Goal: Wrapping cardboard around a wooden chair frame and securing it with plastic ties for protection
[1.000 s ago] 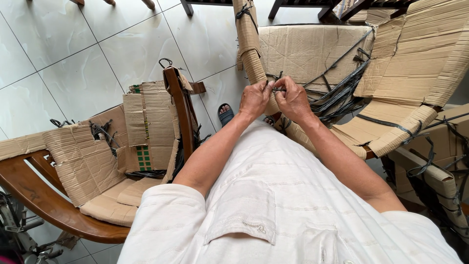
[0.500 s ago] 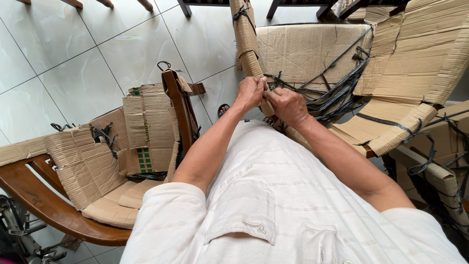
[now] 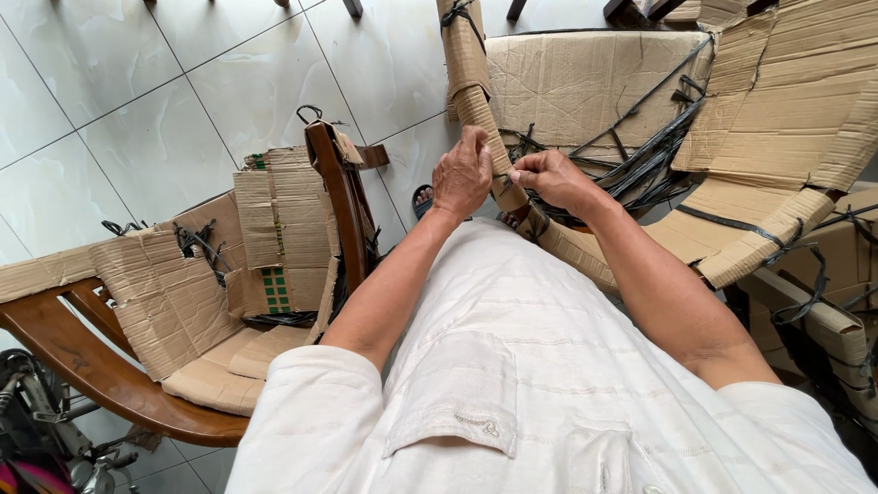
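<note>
Cardboard wraps a chair arm (image 3: 476, 96) that runs from the top centre of the frame down toward the person's lap, its long axis slightly tilted, top end pointing away from the person; black strap (image 3: 640, 160) lies in a tangle just right of it, over the cardboard seat (image 3: 585, 82). Both hands meet at the arm's lower stretch, centre of the frame; the left hand (image 3: 462, 174) is curled against the wrapped arm, fingers closed, though what they grip is hidden behind the knuckles; the right hand (image 3: 549, 174) pinches a thin strand of strap between thumb and fingertips, drawn toward the left hand. The step in hand looks like working a strap loose or tight at the binding on the arm; the next move likely calls for a firm pinch and a steady pull along the strand, the left hand bracing the cardboard. At lower left a second chair (image 3: 110, 366), wooden, carries torn cardboard; white floor tiles (image 3: 137, 82) fill the upper left.
</note>
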